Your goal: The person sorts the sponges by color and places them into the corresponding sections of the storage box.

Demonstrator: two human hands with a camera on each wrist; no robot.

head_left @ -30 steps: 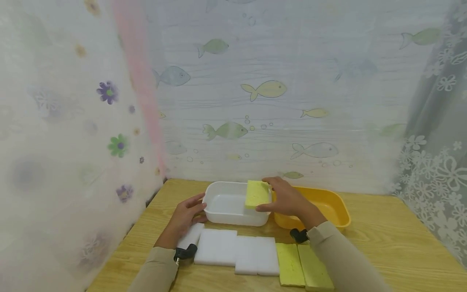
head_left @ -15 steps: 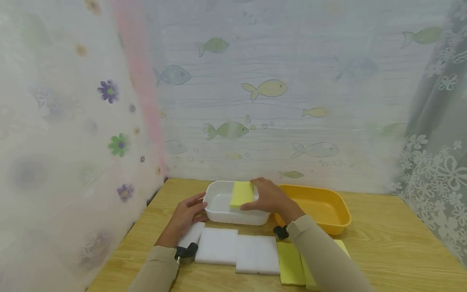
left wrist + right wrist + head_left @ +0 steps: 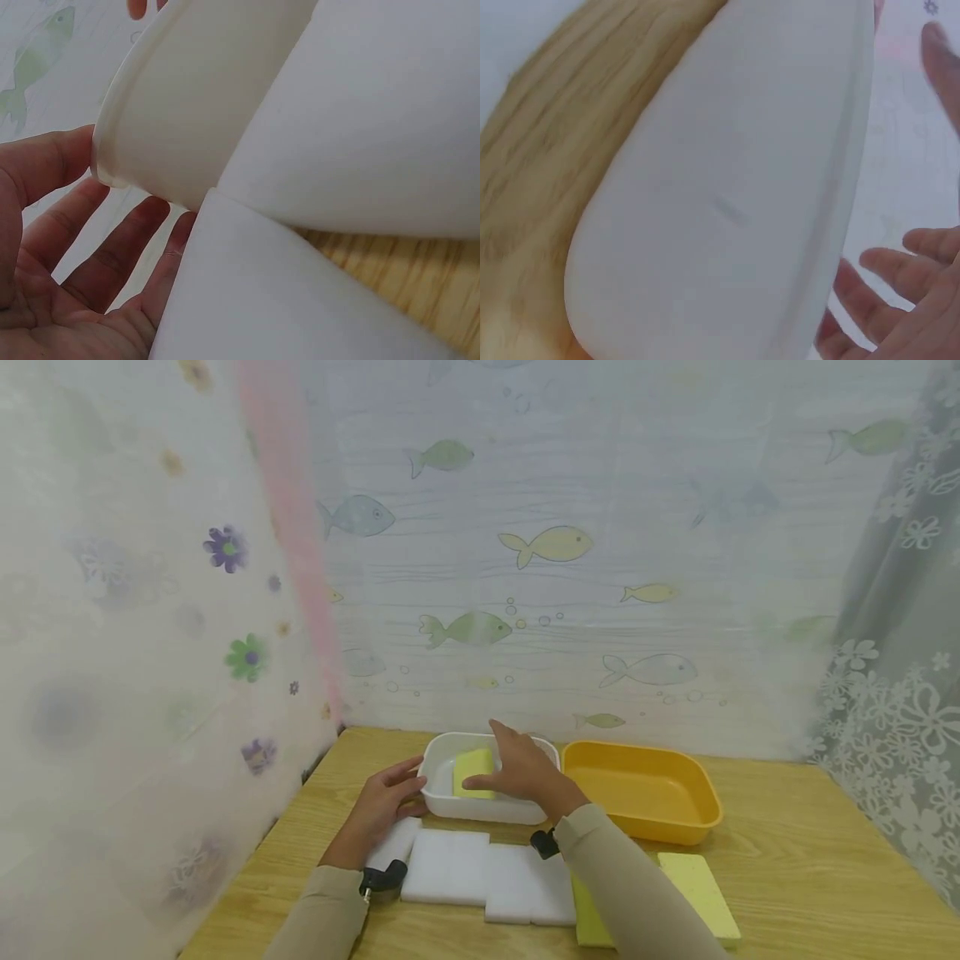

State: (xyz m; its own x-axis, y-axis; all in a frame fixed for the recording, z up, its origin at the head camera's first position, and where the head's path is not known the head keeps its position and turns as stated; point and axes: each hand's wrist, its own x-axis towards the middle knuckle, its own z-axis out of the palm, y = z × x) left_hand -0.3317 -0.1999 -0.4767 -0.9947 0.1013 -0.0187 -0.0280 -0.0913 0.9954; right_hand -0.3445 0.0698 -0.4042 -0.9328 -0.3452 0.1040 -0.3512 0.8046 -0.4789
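Nearest the person, a row of flat white foam sponge blocks lay on the wooden table, just in front of the white rectangular plastic tub. To their right lay flat yellow sponges, partly hidden by the right sleeve. The left hand rested against the tub's left wall, fingers loosely spread and gripping nothing. The right hand reached into the tub, its fingers curled on a yellow rectangular sponge that sat tilted inside. Right of the tub, close beside it, stood an orange-yellow rectangular plastic basin. Beyond the tub hung a fish-patterned curtain.
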